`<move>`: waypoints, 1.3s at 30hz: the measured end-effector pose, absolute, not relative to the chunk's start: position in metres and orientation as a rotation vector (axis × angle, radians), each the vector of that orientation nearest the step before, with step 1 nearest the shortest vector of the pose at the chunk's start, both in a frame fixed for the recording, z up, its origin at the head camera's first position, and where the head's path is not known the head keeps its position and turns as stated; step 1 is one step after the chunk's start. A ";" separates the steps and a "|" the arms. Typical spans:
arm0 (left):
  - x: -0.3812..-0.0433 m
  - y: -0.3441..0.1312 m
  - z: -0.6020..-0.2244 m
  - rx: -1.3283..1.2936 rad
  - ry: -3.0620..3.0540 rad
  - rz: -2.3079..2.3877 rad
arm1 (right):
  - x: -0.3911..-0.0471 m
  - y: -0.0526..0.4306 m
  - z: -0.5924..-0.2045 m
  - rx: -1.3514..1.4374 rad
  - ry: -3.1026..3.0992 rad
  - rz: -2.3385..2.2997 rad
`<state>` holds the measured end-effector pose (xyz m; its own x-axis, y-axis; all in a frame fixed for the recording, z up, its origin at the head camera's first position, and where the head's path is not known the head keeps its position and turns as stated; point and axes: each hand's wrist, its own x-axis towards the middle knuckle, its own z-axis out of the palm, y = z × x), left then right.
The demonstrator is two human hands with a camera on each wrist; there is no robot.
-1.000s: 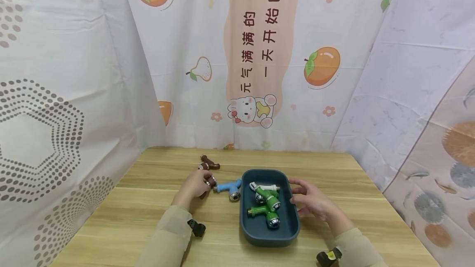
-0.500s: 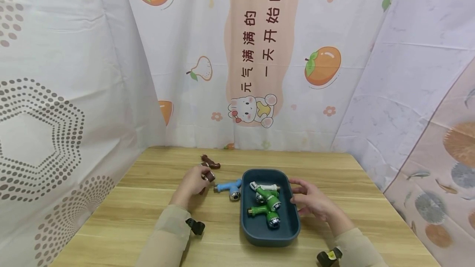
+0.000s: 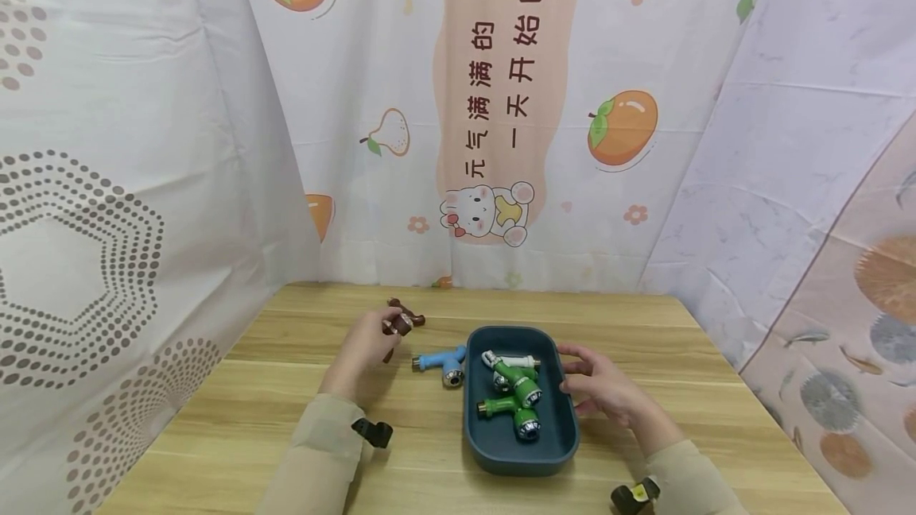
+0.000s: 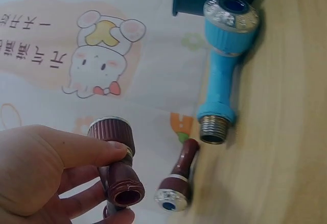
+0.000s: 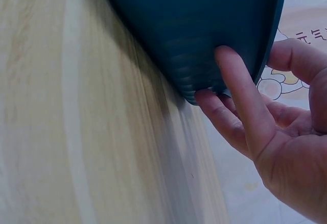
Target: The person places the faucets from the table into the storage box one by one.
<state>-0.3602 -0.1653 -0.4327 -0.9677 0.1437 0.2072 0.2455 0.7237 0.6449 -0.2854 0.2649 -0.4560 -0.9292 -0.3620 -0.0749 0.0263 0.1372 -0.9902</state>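
My left hand pinches a brown tap between thumb and fingers, its ribbed cap pointing up in the left wrist view. Just beyond lies a second brown tap with a silver end. A blue tap with a threaded metal end rests on the table, close to the left side of a dark blue bin. Inside the bin lie green taps and a white tap. My right hand touches the bin's right side, fingers spread and fingertips against the outer wall.
The wooden table ends at a printed curtain behind. More cloth hangs on the left and right sides. A black strap-on device sits on the left wrist, another black device on the right.
My left hand has moved slightly back and left with the brown tap, turning it and coming nearer the second brown tap. The right hand and the bin have stayed put.
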 end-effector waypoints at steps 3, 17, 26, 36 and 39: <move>-0.359 -0.165 -0.428 -0.323 -2.764 -1.066 | -0.285 0.265 -0.456 -0.309 2.125 -1.857; -0.347 -0.164 -0.406 -0.321 -2.692 -1.091 | -0.285 0.265 -0.455 -0.308 2.116 -1.864; -0.344 -0.166 -0.401 -0.403 -2.628 -1.059 | -0.286 0.266 -0.457 -0.281 2.135 -1.848; -0.343 -0.157 -0.399 -0.428 -2.637 -1.012 | -0.286 0.266 -0.456 -0.284 2.134 -1.852; -0.341 -0.152 -0.397 -0.440 -2.636 -1.002 | -0.286 0.266 -0.457 -0.287 2.133 -1.852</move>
